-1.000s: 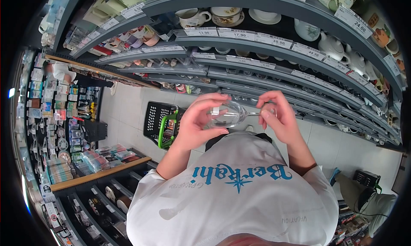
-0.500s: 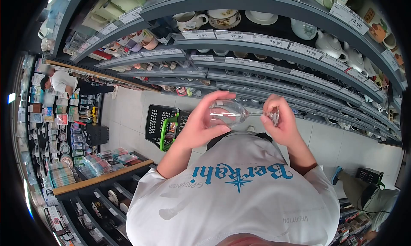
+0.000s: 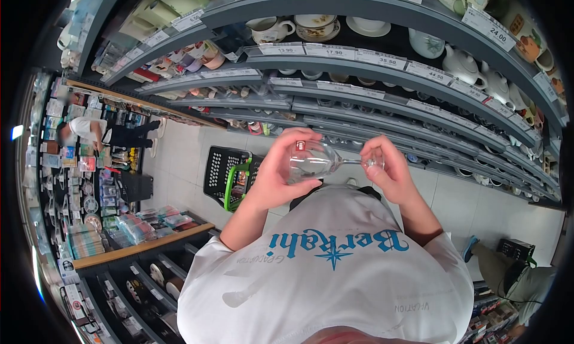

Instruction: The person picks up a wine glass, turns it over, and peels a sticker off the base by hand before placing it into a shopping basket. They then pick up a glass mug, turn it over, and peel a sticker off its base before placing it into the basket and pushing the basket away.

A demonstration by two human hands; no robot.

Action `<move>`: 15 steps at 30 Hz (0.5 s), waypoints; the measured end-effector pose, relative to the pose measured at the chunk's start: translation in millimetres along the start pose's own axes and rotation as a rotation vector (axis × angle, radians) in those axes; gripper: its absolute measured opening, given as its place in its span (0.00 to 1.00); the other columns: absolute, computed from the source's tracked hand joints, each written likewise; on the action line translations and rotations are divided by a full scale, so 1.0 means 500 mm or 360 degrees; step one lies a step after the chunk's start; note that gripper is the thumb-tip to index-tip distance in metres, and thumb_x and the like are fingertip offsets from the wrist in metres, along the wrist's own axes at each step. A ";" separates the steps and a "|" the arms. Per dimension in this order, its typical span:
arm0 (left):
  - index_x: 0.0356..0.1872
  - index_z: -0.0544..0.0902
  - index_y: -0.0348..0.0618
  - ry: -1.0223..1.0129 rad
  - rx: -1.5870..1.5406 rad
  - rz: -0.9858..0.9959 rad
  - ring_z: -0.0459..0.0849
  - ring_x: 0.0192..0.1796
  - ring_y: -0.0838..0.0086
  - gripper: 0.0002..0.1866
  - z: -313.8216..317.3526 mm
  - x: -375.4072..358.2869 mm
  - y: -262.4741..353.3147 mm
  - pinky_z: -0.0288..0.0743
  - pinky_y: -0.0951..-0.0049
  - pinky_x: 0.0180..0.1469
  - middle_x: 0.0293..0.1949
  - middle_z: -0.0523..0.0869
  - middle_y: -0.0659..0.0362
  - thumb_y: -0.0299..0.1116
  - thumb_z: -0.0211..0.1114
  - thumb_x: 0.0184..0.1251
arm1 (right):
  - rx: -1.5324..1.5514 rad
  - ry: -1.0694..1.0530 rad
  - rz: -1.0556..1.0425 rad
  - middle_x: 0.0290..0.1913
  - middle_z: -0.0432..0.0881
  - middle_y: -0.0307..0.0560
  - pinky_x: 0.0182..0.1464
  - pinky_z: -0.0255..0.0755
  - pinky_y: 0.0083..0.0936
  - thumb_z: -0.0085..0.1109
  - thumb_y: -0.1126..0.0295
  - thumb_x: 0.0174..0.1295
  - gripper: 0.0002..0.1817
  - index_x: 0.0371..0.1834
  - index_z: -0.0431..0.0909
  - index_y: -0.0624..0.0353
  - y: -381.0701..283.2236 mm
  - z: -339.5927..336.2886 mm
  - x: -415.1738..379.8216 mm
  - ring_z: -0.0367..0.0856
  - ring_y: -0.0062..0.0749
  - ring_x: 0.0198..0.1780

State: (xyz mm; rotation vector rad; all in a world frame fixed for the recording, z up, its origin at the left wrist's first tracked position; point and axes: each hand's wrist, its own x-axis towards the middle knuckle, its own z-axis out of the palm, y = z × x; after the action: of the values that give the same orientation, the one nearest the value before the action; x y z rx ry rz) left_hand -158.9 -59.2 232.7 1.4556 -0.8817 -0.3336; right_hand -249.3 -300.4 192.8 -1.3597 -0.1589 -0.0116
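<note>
A clear stemmed glass (image 3: 315, 162) lies sideways between my two hands, above my white shirt. Around its bowl, at the rim end, my left hand (image 3: 280, 172) is wrapped. A small red label (image 3: 301, 145) shows on the bowl near those fingers. My right hand (image 3: 388, 169) pinches the foot of the glass at the end of the stem.
Shelves (image 3: 382, 58) of cups and teapots (image 3: 463, 67) curve across the top. A black basket (image 3: 222, 175) with a green handle stands on the floor. One person (image 3: 89, 130) is at the left, another (image 3: 514, 272) at the lower right beside a black basket (image 3: 515, 249).
The glass has been turned about its length, bringing the red label into view. My right fingers have shifted on the foot. The person at the left has moved slightly.
</note>
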 end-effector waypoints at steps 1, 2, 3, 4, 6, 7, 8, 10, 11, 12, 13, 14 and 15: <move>0.65 0.66 0.40 0.0068 -0.0108 -0.0073 0.79 0.58 0.64 0.38 0.006 -0.002 0.001 0.77 0.66 0.55 0.65 0.68 0.44 0.22 0.74 0.51 | -0.0001 0.0000 0.0002 0.33 0.72 0.35 0.32 0.63 0.14 0.57 0.77 0.61 0.14 0.49 0.68 0.61 0.003 0.002 -0.003 0.68 0.11 0.33; 0.65 0.66 0.40 0.0070 -0.0109 -0.0073 0.79 0.58 0.64 0.38 0.011 -0.002 0.007 0.77 0.66 0.55 0.65 0.68 0.44 0.22 0.74 0.51 | -0.0019 0.0055 -0.0082 0.34 0.72 0.35 0.31 0.62 0.14 0.59 0.78 0.60 0.15 0.49 0.69 0.60 0.006 0.005 -0.005 0.67 0.11 0.32; 0.66 0.65 0.39 0.0146 -0.0237 -0.0271 0.79 0.57 0.64 0.39 0.017 -0.001 0.017 0.78 0.68 0.54 0.65 0.69 0.45 0.22 0.74 0.51 | -0.0037 0.0108 -0.0167 0.36 0.72 0.36 0.30 0.62 0.13 0.60 0.79 0.58 0.16 0.48 0.70 0.60 0.007 0.006 -0.007 0.66 0.10 0.31; 0.66 0.65 0.39 0.0222 -0.0365 -0.0470 0.80 0.57 0.65 0.39 0.020 -0.002 0.022 0.79 0.69 0.52 0.65 0.70 0.45 0.23 0.74 0.52 | -0.0037 0.0105 -0.0166 0.36 0.72 0.36 0.30 0.62 0.13 0.60 0.79 0.58 0.16 0.48 0.70 0.60 0.008 0.005 -0.008 0.66 0.10 0.31; 0.66 0.65 0.38 0.0178 -0.0401 -0.0563 0.80 0.56 0.66 0.38 0.015 -0.006 0.015 0.79 0.71 0.50 0.64 0.71 0.46 0.23 0.74 0.53 | -0.0143 0.0006 -0.0255 0.39 0.72 0.39 0.30 0.62 0.14 0.64 0.82 0.54 0.21 0.51 0.70 0.60 0.009 0.002 -0.006 0.66 0.11 0.32; 0.65 0.66 0.38 0.0130 -0.0438 -0.0657 0.80 0.55 0.67 0.37 0.012 -0.009 0.010 0.80 0.72 0.49 0.64 0.72 0.47 0.23 0.74 0.53 | -0.0144 0.0006 -0.0255 0.39 0.72 0.39 0.30 0.62 0.14 0.64 0.82 0.54 0.21 0.51 0.70 0.60 0.012 0.001 -0.004 0.66 0.11 0.32; 0.65 0.66 0.38 0.0127 -0.0438 -0.0655 0.80 0.55 0.67 0.37 0.009 -0.014 0.004 0.80 0.72 0.49 0.64 0.72 0.47 0.23 0.74 0.53 | -0.0243 -0.0041 -0.0401 0.41 0.72 0.40 0.30 0.62 0.14 0.65 0.82 0.53 0.24 0.53 0.69 0.60 0.017 -0.001 0.000 0.67 0.12 0.33; 0.65 0.66 0.38 0.0156 -0.0318 -0.0527 0.80 0.55 0.68 0.37 0.008 -0.022 -0.006 0.79 0.71 0.50 0.63 0.73 0.47 0.24 0.75 0.52 | -0.0344 -0.0082 -0.0543 0.42 0.72 0.41 0.30 0.63 0.14 0.65 0.82 0.52 0.26 0.55 0.69 0.60 0.015 0.005 0.001 0.67 0.12 0.33; 0.65 0.66 0.38 0.0154 -0.0320 -0.0529 0.80 0.55 0.68 0.37 0.011 -0.022 -0.004 0.79 0.71 0.50 0.63 0.73 0.47 0.24 0.75 0.52 | -0.0181 -0.0029 -0.0542 0.43 0.73 0.42 0.31 0.63 0.14 0.65 0.81 0.52 0.27 0.57 0.68 0.60 0.008 0.015 0.003 0.67 0.13 0.34; 0.63 0.68 0.39 0.0165 -0.0279 -0.0441 0.80 0.55 0.68 0.36 0.014 -0.021 0.000 0.79 0.72 0.51 0.62 0.73 0.48 0.21 0.75 0.51 | -0.0016 0.0023 -0.0540 0.43 0.73 0.43 0.31 0.64 0.15 0.65 0.80 0.53 0.28 0.58 0.68 0.61 0.004 0.020 0.003 0.68 0.13 0.35; 0.61 0.70 0.41 0.0176 -0.0238 -0.0353 0.80 0.55 0.69 0.36 0.016 -0.020 0.002 0.78 0.72 0.51 0.62 0.73 0.49 0.19 0.75 0.49 | -0.0016 0.0024 -0.0538 0.43 0.73 0.43 0.31 0.64 0.15 0.65 0.80 0.53 0.28 0.58 0.68 0.61 0.007 0.020 0.003 0.68 0.13 0.35; 0.61 0.70 0.41 0.0175 -0.0239 -0.0356 0.80 0.55 0.69 0.36 0.016 -0.018 0.000 0.78 0.72 0.51 0.62 0.73 0.49 0.19 0.75 0.49 | 0.0039 0.0087 -0.0444 0.43 0.74 0.43 0.31 0.64 0.14 0.65 0.80 0.54 0.26 0.58 0.68 0.61 0.011 0.019 0.002 0.68 0.13 0.34; 0.60 0.71 0.41 0.0117 -0.0067 -0.0152 0.79 0.56 0.68 0.35 0.015 -0.013 -0.002 0.78 0.72 0.52 0.61 0.74 0.49 0.19 0.76 0.48 | 0.0093 0.0150 -0.0350 0.43 0.74 0.43 0.31 0.64 0.13 0.64 0.79 0.56 0.25 0.58 0.68 0.62 0.013 0.018 0.000 0.69 0.13 0.34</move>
State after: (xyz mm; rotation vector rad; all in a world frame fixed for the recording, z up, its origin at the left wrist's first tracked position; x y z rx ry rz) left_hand -167.8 -60.3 228.8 1.4646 -0.7435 -0.3650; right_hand -249.6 -290.3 188.5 -1.2751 -0.2271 -0.2536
